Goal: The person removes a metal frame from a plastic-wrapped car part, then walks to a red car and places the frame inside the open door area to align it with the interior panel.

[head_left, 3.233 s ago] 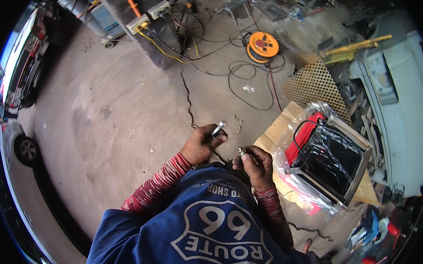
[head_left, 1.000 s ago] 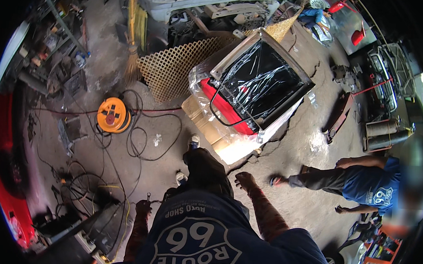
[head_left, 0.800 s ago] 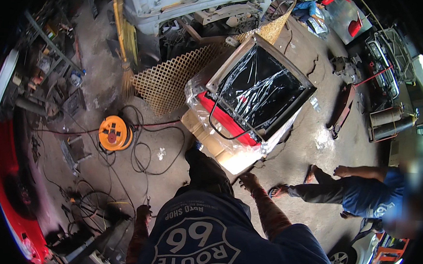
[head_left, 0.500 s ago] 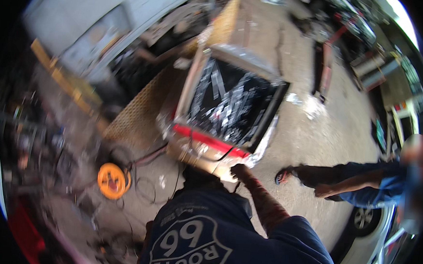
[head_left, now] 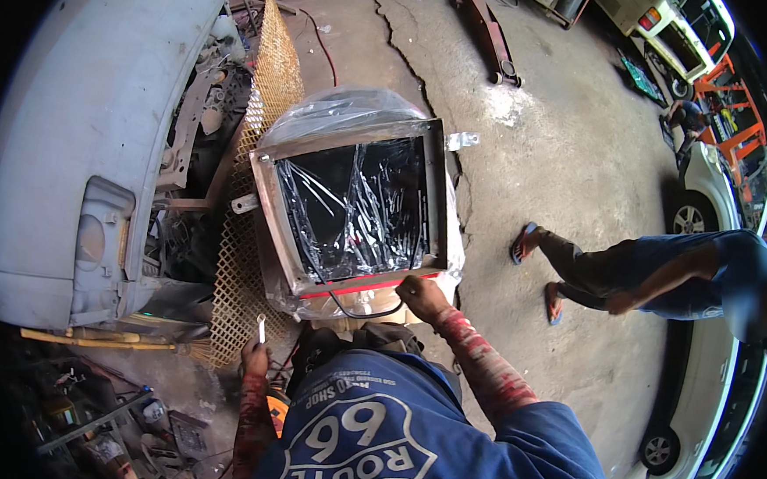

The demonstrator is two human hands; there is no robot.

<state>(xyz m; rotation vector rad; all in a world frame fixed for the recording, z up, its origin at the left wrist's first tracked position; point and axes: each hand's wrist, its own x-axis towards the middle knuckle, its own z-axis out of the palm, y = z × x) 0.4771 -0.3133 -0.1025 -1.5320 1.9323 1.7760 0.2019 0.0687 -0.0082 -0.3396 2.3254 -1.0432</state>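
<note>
At the lower left, my left hand (head_left: 255, 357) is closed around a silver wrench (head_left: 262, 329), its ring end pointing up and away from me. My right hand (head_left: 424, 299) is a fist at the near right corner of a rusty metal frame (head_left: 267, 197). A thin black hose (head_left: 366, 315) loops along the near side and meets my right fingers; what they hold is hidden. Inside the frame lies a black panel (head_left: 355, 207) covered with shiny, creased plastic film. Clear plastic (head_left: 347, 110) and a red strip (head_left: 363, 285) show around its edges.
Left stands a grey vehicle body (head_left: 83, 133), with expanded metal mesh (head_left: 236, 274) alongside. A broom (head_left: 114, 342) and scrap lie lower left. A person in sandals (head_left: 680, 271) is at the right, near a white car (head_left: 699, 399). A red jack (head_left: 488, 35) rests farther off.
The view has turned and steadied. My left hand with the wrench has come into sight. My right fist is now against the black hose. The person at the right has stepped, both sandals now showing.
</note>
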